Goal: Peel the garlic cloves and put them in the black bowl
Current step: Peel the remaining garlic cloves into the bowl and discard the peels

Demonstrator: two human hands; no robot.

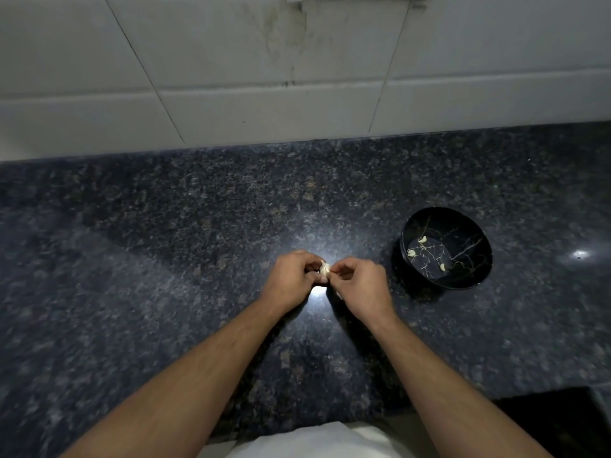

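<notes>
Both hands meet over the middle of the dark granite counter (198,233). My left hand (291,279) holds a pale garlic clove (325,269) in its curled fingers. My right hand (360,284) pinches the same clove from the right with thumb and fingertips. The black bowl (469,279), marked with thin gold veins, stands to the right of my hands. Three peeled cloves lie inside it, one of them a peeled clove (422,240) near the far side.
A white tiled wall (264,77) rises behind the counter. At the near right corner lies a dark recessed area (555,424). White cloth (317,441) shows at the bottom edge below my arms. Bright light spots glare on the counter.
</notes>
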